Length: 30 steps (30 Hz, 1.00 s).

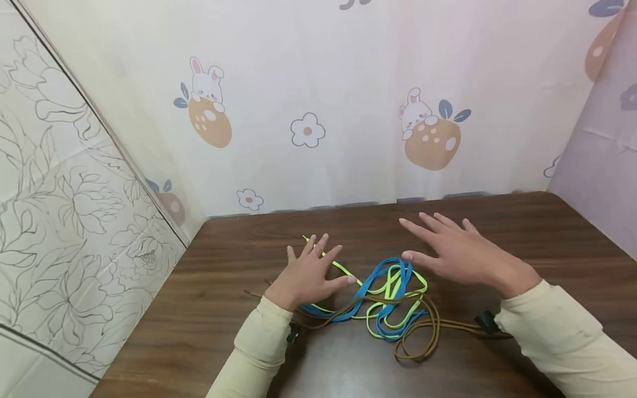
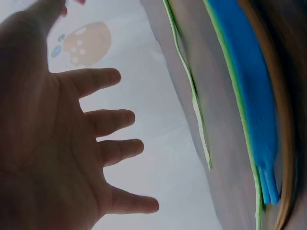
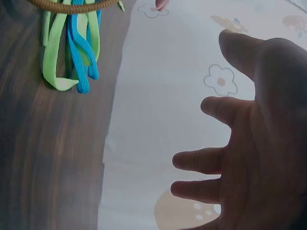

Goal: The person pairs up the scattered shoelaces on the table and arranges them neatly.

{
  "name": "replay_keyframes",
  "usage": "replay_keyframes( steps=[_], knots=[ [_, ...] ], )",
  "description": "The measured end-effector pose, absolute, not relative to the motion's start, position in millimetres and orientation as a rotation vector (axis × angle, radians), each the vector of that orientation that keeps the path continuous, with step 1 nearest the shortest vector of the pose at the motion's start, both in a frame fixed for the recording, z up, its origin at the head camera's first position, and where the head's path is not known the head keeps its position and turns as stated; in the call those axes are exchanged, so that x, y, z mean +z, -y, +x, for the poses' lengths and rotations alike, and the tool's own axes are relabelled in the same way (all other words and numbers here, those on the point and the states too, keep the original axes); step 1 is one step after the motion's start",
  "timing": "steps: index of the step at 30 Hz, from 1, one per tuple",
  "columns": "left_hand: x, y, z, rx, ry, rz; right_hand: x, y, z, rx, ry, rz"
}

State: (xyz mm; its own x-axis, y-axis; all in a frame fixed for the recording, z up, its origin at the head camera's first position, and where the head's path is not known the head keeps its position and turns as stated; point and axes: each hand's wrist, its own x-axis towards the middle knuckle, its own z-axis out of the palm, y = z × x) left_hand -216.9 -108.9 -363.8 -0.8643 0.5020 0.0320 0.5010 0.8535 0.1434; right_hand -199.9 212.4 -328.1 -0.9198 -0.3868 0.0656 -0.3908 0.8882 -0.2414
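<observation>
Three laces lie loosely tangled on the table: a blue flat lace (image 1: 367, 283), a yellow-green lace (image 1: 343, 269) and a brown cord (image 1: 429, 345). My left hand (image 1: 309, 276) hovers over the left part of the tangle, fingers spread and holding nothing. To the right and behind the tangle, my right hand (image 1: 455, 253) is raised with its fingers extended, also without anything in it. In the left wrist view, the blue lace (image 2: 256, 96) runs beside the brown cord (image 2: 278, 86). Loops of the yellow-green lace (image 3: 53, 62) show in the right wrist view.
The laces lie on a dark wood-grain table (image 1: 199, 320). Behind it hangs a pale curtain (image 1: 348, 160) printed with rabbits, fruit and flowers. A panel with line-drawn flowers (image 1: 74, 193) stands at the left. Small black devices (image 1: 487, 322) sit under the wrists.
</observation>
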Motion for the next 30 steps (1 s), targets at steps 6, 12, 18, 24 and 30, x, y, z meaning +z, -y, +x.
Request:
replay_keyframes(
  steps=[6, 12, 18, 24, 30],
  knots=[
    [-362.5, 102.7, -215.3, 0.064, -3.129, 1.02, -331.5, -209.2, -204.3, 0.367, 2.956, 0.715],
    [-362.4, 93.8, -214.6, 0.026, -3.133, 1.227, -331.9, -206.3, -209.1, 0.341, 2.92, 0.767],
    [-368.6, 83.2, -216.2, 0.068, -3.081, 1.292, -333.1, -204.9, -211.6, 0.341, 2.942, 0.769],
    [-377.9, 74.9, -212.6, 0.051, -2.968, 1.193, -341.2, -207.2, -210.4, 0.322, 2.978, 0.766],
    [-380.5, 76.7, -209.5, 0.059, -2.883, 1.136, -349.9, -204.3, -208.8, 0.338, 2.99, 0.785]
  ],
)
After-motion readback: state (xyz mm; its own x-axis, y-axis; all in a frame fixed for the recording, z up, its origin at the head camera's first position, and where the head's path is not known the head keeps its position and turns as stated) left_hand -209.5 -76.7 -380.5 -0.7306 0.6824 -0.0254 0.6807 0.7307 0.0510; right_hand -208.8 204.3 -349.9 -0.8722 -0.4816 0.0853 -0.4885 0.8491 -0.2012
